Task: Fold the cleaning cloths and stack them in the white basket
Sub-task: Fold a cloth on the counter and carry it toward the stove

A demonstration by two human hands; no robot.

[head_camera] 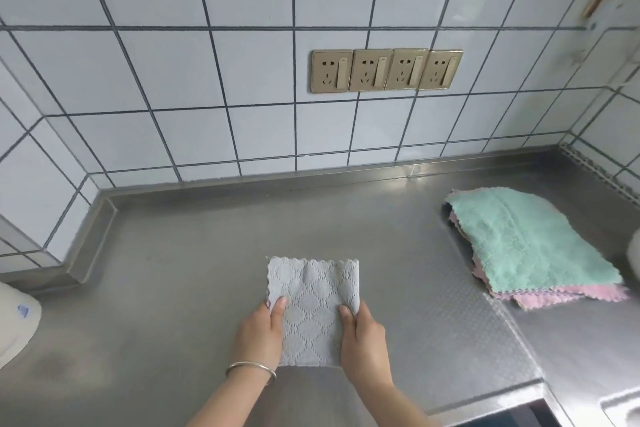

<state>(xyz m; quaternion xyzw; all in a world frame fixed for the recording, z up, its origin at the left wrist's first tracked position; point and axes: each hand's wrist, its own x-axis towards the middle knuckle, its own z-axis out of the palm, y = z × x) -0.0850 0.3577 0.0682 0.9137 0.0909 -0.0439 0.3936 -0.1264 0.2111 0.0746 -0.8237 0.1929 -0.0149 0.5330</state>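
A pale grey cloth [313,308] with a diamond weave and scalloped edges is lying folded on the steel counter, pinched at its sides between the left hand [260,333] and the right hand [363,336]. Well off beyond the right hand, a stack of cloths [530,246] is lying flat, a mint-green one topping pink ones.

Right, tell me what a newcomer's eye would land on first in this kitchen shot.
First the grey cloth at the centre of the steel counter, held at its side edges by the left hand and the right hand. Next, the stack of green and pink cloths on the counter to the right. Then the row of four gold sockets on the white tiled wall above.
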